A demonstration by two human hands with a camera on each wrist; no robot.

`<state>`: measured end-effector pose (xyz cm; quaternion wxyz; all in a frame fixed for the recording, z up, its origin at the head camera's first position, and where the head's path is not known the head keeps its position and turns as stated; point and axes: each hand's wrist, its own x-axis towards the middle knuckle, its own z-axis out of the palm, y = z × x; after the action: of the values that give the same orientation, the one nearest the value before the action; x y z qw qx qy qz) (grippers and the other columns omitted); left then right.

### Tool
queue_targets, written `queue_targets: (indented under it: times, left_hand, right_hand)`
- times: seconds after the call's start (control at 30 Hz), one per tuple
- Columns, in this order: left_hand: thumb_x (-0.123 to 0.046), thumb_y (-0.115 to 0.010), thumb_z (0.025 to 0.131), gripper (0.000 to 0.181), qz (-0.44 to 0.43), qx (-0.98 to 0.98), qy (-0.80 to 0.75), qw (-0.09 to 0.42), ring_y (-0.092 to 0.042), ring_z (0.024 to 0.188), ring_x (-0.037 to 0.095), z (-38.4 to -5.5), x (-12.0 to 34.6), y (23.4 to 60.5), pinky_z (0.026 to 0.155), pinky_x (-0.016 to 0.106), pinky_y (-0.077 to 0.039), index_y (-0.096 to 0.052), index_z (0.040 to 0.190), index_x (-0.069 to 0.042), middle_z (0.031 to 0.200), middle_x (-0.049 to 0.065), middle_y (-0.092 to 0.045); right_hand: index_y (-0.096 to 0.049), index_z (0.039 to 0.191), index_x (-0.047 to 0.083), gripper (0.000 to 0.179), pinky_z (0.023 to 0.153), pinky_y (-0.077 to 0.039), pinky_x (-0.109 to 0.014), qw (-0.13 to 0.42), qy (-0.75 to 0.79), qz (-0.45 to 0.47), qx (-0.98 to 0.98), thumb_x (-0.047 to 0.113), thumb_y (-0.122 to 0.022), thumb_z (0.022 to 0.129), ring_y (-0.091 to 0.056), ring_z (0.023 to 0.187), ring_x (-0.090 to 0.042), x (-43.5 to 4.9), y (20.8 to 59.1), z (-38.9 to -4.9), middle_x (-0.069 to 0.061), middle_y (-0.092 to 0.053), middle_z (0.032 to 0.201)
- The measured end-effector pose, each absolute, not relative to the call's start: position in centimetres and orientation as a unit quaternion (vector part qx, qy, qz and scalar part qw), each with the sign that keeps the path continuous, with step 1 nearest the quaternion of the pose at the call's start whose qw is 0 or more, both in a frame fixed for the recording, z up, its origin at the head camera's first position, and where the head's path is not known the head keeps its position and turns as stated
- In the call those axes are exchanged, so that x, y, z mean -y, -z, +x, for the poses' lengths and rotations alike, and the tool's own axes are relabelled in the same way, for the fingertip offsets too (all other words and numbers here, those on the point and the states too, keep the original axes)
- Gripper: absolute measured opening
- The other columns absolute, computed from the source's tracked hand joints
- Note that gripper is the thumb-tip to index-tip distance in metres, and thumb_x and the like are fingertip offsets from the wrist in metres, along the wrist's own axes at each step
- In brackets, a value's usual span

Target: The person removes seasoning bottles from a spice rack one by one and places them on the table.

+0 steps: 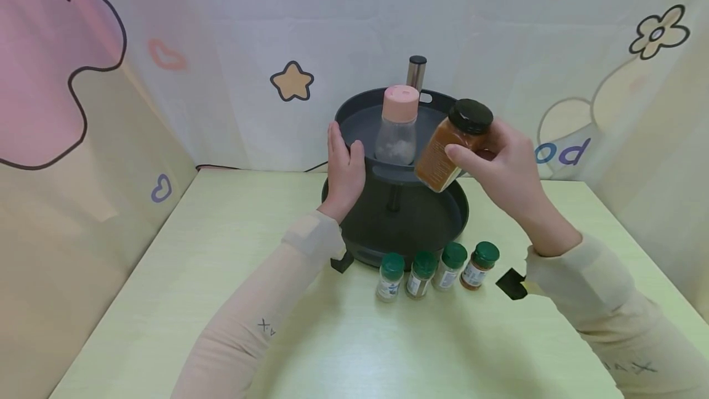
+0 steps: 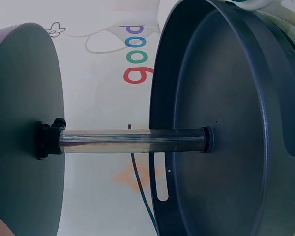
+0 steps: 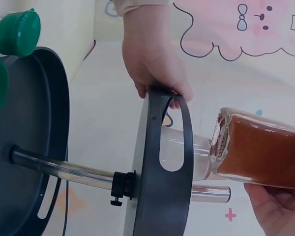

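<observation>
My right hand (image 1: 506, 162) grips a glass jar of reddish-brown powder (image 1: 437, 156) with a black lid. The jar tilts over the right front rim of the upper tray (image 1: 396, 172) of a black two-tier rack. At that tray's left side, my left hand (image 1: 346, 171) holds the rim, and a fingertip shows through the handle slot in the right wrist view. A clear bottle (image 1: 396, 140) with a pink cap stands upright in the upper tray. Beneath it, the lower tray (image 2: 221, 98) shows a bare floor around the metal post (image 2: 132, 141).
Several small spice jars with green lids (image 1: 423, 263) stand in front of the rack on the pale table (image 1: 249, 220). A black square (image 1: 512, 284) lies near the right sleeve. Behind the rack hangs a printed curtain (image 1: 232, 97).
</observation>
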<state>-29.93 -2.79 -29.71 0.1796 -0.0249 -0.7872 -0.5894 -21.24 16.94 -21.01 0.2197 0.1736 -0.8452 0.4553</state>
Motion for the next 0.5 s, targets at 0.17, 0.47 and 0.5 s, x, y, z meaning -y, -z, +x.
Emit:
queue_targets:
  times: [0.17, 0.47, 0.5]
  left_hand:
    - [-0.025, -0.030, 0.092, 0.060, -0.026, 0.786, 0.591, 0.181, -0.003, 0.138, 0.012, -30.0, 2.8, 29.7, 0.112, 0.032, -0.009, -0.002, 0.143, -0.011, 0.150, -0.001, 0.000]
    - [-0.028, -0.029, 0.092, 0.060, -0.024, 0.790, 0.585, 0.180, -0.004, 0.138, 0.012, -29.9, 2.8, 29.7, 0.112, 0.032, -0.009, -0.002, 0.143, -0.012, 0.150, -0.001, 0.000]
    - [-0.028, -0.029, 0.092, 0.060, -0.025, 0.790, 0.585, 0.181, -0.004, 0.138, 0.012, -29.9, 2.8, 29.6, 0.112, 0.031, -0.009, -0.002, 0.143, -0.012, 0.150, -0.001, 0.000]
  right_hand:
    - [-0.056, 0.108, 0.001, 0.033, 0.061, -0.044, -0.011, 0.210, -0.448, 0.173, 0.852, 0.018, -0.061, 0.080, -0.053, 0.068, -0.006, -17.2, 21.5, -20.7, 0.007, -0.054, 0.075]
    - [-0.057, 0.108, 0.001, 0.032, 0.059, -0.043, -0.012, 0.176, -0.432, 0.171, 0.868, 0.016, -0.062, 0.080, -0.051, 0.065, -0.004, -18.2, 22.9, -20.6, 0.008, -0.055, 0.073]
    - [-0.058, 0.107, 0.000, 0.031, 0.058, -0.043, -0.012, 0.172, -0.431, 0.172, 0.869, 0.015, -0.062, 0.080, -0.050, 0.065, -0.005, -18.3, 23.0, -20.6, 0.009, -0.055, 0.074]
